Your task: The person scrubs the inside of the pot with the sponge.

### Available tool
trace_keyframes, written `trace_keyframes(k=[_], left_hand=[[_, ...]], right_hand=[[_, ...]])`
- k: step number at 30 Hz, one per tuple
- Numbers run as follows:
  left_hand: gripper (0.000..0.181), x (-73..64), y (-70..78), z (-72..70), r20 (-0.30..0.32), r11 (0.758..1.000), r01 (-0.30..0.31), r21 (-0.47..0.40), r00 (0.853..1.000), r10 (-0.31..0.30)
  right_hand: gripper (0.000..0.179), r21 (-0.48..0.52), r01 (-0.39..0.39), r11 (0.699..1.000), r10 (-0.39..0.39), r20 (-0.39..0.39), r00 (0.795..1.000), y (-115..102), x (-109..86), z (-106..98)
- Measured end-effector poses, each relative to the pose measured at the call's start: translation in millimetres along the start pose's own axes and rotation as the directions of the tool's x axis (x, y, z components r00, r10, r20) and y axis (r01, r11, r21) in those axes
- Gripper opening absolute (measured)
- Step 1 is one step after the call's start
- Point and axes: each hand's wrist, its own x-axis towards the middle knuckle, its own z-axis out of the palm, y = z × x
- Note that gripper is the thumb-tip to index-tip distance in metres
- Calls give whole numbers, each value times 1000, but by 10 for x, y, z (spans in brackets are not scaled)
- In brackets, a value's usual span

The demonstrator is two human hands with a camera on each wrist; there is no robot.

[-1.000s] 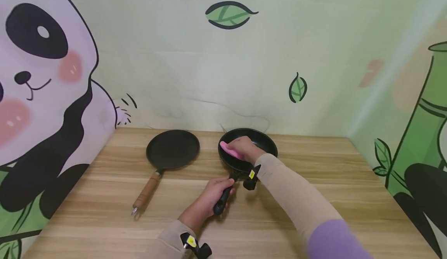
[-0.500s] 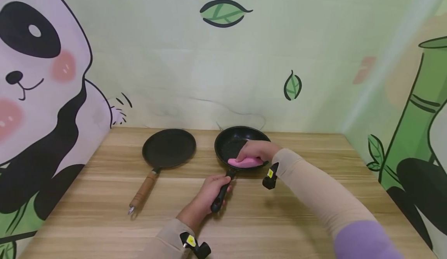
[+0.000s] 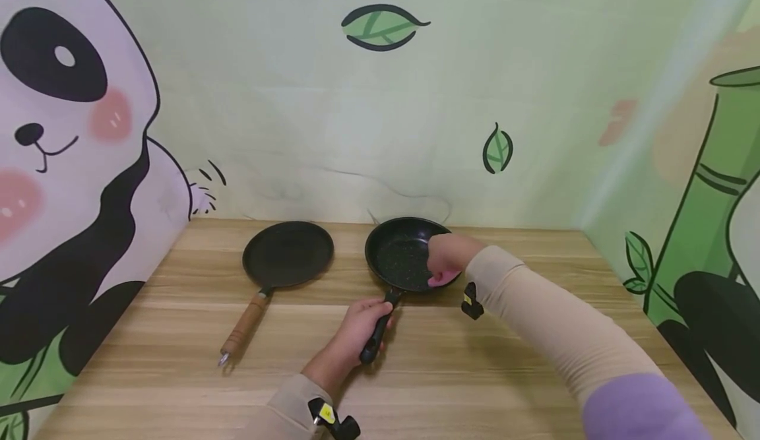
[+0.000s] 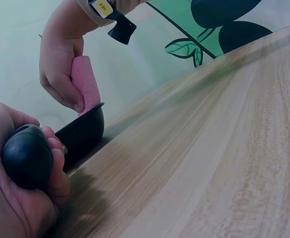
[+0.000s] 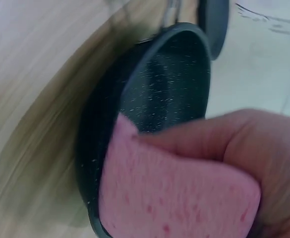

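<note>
A black speckled frying pan (image 3: pixel 398 255) stands on the wooden table, its handle pointing toward me. My left hand (image 3: pixel 361 324) grips the black handle (image 3: pixel 374 344), thumb along its top; the left wrist view shows the fingers wrapped round the handle's end. At the pan's right side my right hand (image 3: pixel 451 254) pinches a pink sponge (image 5: pixel 174 193). In the right wrist view the sponge lies along the inner wall and rim, the thumb on one face. Most of the sponge is hidden behind the hand in the head view.
Left of the frying pan lies a flat black crepe pan (image 3: pixel 287 254) with a wooden handle (image 3: pixel 245 328) angled toward the front left. A printed backdrop wall (image 3: pixel 267 130) rises directly behind the wooden table (image 3: pixel 505 387).
My right hand has wiped the sponge from the pan's left side across the near edge to the right side. The left hand keeps its grip on the handle.
</note>
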Motion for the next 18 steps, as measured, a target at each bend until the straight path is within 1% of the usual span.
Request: trace_keyframes(k=[1,3,5,7,9,12,15,18], left_hand=[[35,3,-1,-3,2,1000,2,1,1000,-2],[35,6,-3,-10,2,1000,5,-2,1000,-5],[35,5,-2,-15,1,1000,2,-4,1000,-2],[35,-2,-6,-19,-3,1000,1,-3,1000,-1],[35,-8,-12,-21,-6,1000,-1,-4,1000,1],[34,-23,-18,-17,-6,1000,-3,-8,1000,3],[33,-32,-15,-14,2,1000,-4,-14,1000,4],[30,-35,-6,-14,7,1000,-2,-14,1000,2]], right_hand=[[12,-19,-30,999,29,-16,999,-5,13,15],[13,59,-125,990,129,-71,989,-6,30,49],[13,9,-161,987,161,-120,980,1,58,87],[13,-71,-173,982,159,-169,973,3,76,116],[13,-145,-191,971,158,-214,964,16,110,150],[16,-216,-208,954,144,-281,949,57,171,220],[20,-274,-193,942,89,-351,932,138,248,309],[19,-306,-171,936,31,-413,910,219,321,372]])
